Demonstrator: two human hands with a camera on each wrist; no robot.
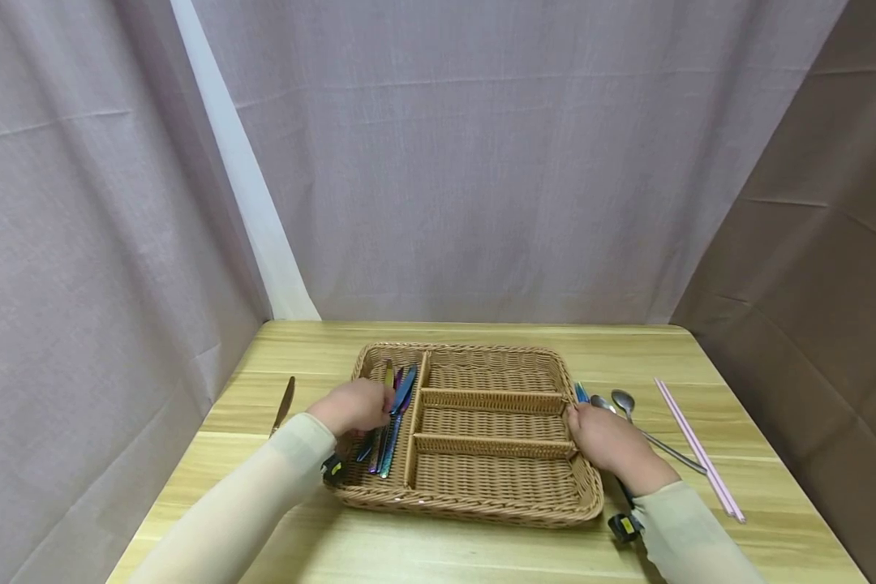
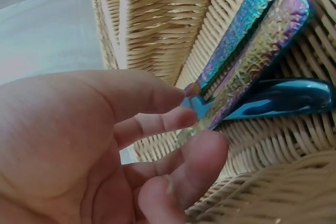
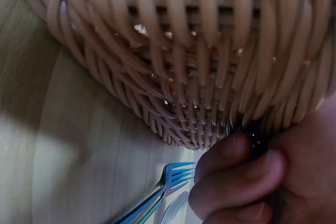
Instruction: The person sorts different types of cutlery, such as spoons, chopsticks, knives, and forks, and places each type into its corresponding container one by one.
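The right rim of a rectangular brown wicker tray (image 1: 474,509) with 4 compartments is grasped by the curled fingers of the right hand (image 1: 613,442). In the long left compartment, shiny rainbow-tinted metal knives (image 1: 396,430) are touched by the left hand (image 1: 354,404); whether any is pinched cannot be told. The tray is separated from the table's back edge by a narrow strip, and wider room is left at both sides. On the left, a slim dark knife (image 1: 285,401) is laid; on the right, 2 silver spoons (image 1: 623,399), a shiny blue fork (image 1: 581,392) and, nearest the side edge, 2 pale pink chopsticks (image 1: 697,448) are seen. The pale yellow wood-grained table (image 1: 409,551) is enclosed by greyish-mauve curtains (image 1: 482,162) and, at right, brown cloth (image 1: 825,259). The fork and spoons are partly hidden by the right hand, and the light green sleeves (image 1: 241,499) are cut off below
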